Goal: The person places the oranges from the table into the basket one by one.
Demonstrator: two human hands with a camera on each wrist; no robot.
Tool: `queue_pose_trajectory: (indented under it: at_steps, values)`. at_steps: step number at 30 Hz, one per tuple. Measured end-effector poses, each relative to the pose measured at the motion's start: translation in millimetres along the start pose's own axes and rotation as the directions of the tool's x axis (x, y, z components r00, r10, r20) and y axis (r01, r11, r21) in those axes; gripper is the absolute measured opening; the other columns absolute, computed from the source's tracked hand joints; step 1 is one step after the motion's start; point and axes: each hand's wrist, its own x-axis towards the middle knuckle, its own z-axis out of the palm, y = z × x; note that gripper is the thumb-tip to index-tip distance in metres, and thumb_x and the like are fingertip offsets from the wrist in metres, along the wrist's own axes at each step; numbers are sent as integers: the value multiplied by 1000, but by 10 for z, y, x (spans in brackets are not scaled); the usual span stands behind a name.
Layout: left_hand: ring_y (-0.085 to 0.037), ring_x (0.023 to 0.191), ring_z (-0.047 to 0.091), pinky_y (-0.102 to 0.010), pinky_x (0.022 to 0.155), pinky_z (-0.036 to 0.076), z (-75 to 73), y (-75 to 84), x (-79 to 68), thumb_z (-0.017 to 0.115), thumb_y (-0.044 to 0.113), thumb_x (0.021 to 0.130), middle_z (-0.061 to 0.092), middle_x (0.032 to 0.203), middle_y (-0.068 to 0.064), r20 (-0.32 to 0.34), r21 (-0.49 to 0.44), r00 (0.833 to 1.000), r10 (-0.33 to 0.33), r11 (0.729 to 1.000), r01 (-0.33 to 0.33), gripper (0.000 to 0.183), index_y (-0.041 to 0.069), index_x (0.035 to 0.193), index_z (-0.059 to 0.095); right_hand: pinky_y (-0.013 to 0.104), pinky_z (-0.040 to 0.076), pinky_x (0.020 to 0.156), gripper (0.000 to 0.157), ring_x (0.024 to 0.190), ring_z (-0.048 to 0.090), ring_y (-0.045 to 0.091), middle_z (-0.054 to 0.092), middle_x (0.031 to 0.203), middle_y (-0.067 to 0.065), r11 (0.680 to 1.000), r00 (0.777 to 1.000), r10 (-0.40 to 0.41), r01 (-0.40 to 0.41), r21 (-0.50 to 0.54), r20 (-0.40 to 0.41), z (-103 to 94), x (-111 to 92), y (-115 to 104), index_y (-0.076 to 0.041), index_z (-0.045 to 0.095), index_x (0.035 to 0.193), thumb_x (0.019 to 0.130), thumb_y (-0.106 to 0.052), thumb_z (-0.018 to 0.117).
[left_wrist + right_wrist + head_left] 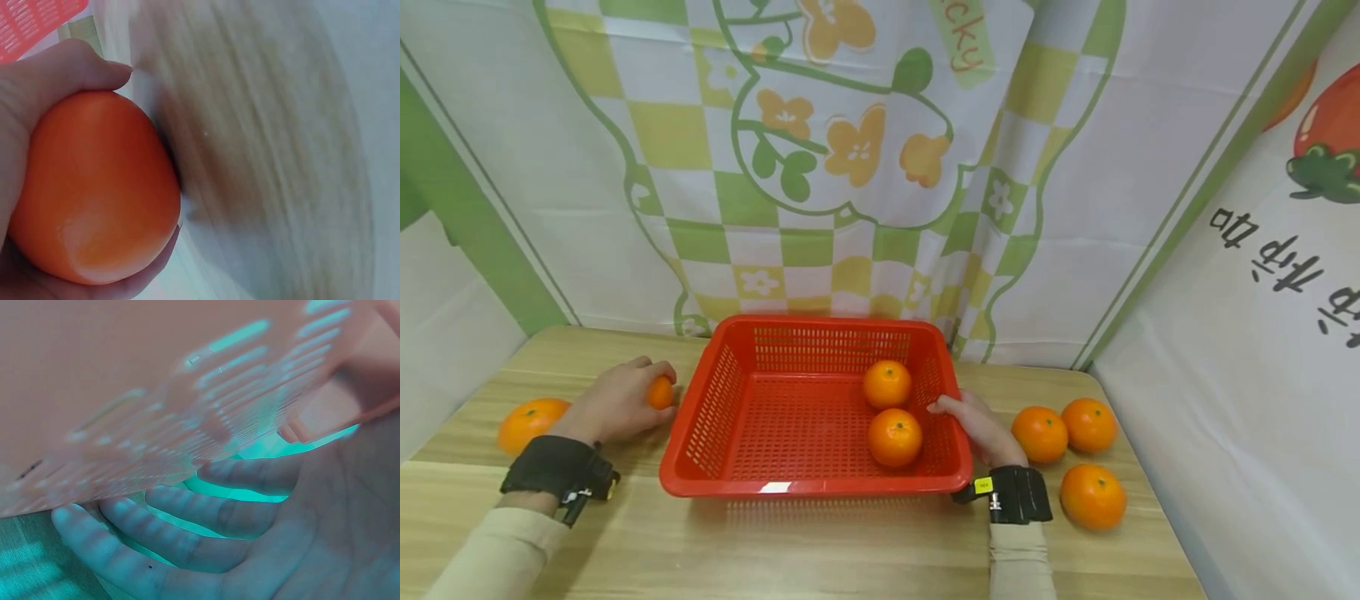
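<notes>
My left hand (pixel 622 400) grips an orange (pixel 100 187) just left of the red plastic basket (pixel 820 486). In the left wrist view the thumb lies over one side of the fruit and fingers curl round the other. My right hand (pixel 981 425) holds the basket's right side, its thumb over the rim and its fingers (pixel 187 544) against the slotted outer wall. Inside the basket, toward its right, are two oranges, a rear one (pixel 887 384) and a front one (pixel 895 437).
Another orange (pixel 533 423) lies on the wooden table (pixel 820 550) beside my left wrist. Three more, including a front one (pixel 1093 497), sit right of my right hand. A patterned curtain (pixel 835 250) hangs behind the basket.
</notes>
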Motion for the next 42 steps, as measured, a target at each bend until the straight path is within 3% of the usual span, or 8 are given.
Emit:
queue_pose_trajectory:
  at_steps: [11, 26, 42]
  values:
    - [-22, 63, 51, -38, 53, 45, -2, -1, -12, 76, 28, 71, 56, 84, -12, -3, -15, 999, -42, 999, 42, 42, 3, 102, 61, 51, 52, 79, 52, 100, 60, 36, 50, 129, 30, 1000, 1000, 10, -10, 5, 17, -4, -2, 14, 4, 34, 137, 92, -16, 49]
    - [-21, 63, 50, -36, 52, 43, -83, 23, -78, 75, 22, 69, 58, 86, -13, -76, -11, 997, -10, 1000, 10, 38, 4, 100, 62, 51, 52, 79, 55, 100, 61, 35, 51, 129, 29, 1000, 1000, 4, -4, -5, 17, 3, -4, 15, 3, 33, 139, 91, -18, 50]
    - [-21, 64, 53, -35, 51, 47, -255, 230, -94, 76, 20, 69, 59, 89, -14, -127, -58, 992, 9, 998, -17, 36, 7, 99, 61, 50, 53, 79, 55, 101, 60, 34, 46, 133, 31, 1000, 1000, 21, -21, 6, 0, 22, -24, -5, 2, 33, 139, 91, -17, 51]
